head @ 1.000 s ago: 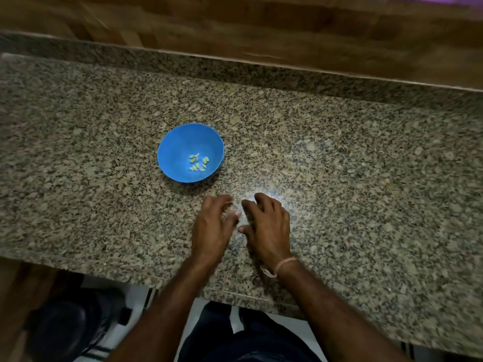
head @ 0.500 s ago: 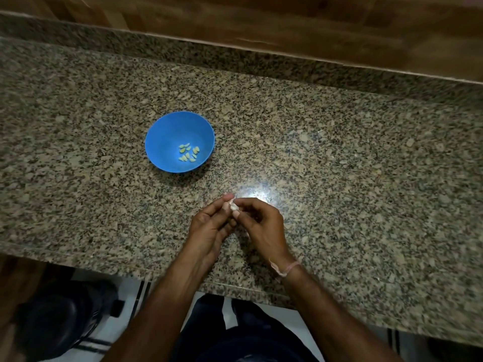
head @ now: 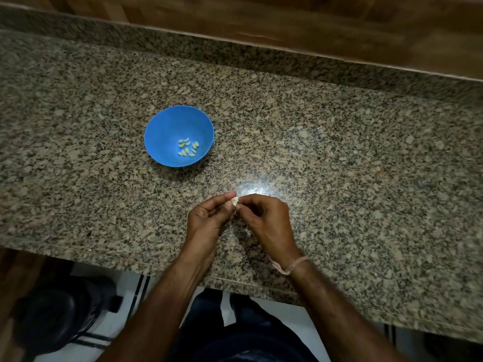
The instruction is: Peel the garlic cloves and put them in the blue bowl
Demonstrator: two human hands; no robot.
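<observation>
Both hands meet over the granite counter (head: 339, 158), near its front edge. Left hand (head: 206, 220) and right hand (head: 269, 220) both pinch one small pale garlic clove (head: 235, 200) between fingertips, held above the counter, not resting on it. Can't tell if skin is on or partly off, too small. Blue bowl (head: 167, 124) sits well apart, up and left of the hands, with a small cluster of peeled cloves (head: 188, 147) at its bottom. Likely mid-peel. Risks: the clove is tiny and probably slick, so a hard pinch could squirt it out onto the counter or off the front edge to the floor; skin bits could ride along into the bowl; a toss from here could miss the bowl.
</observation>
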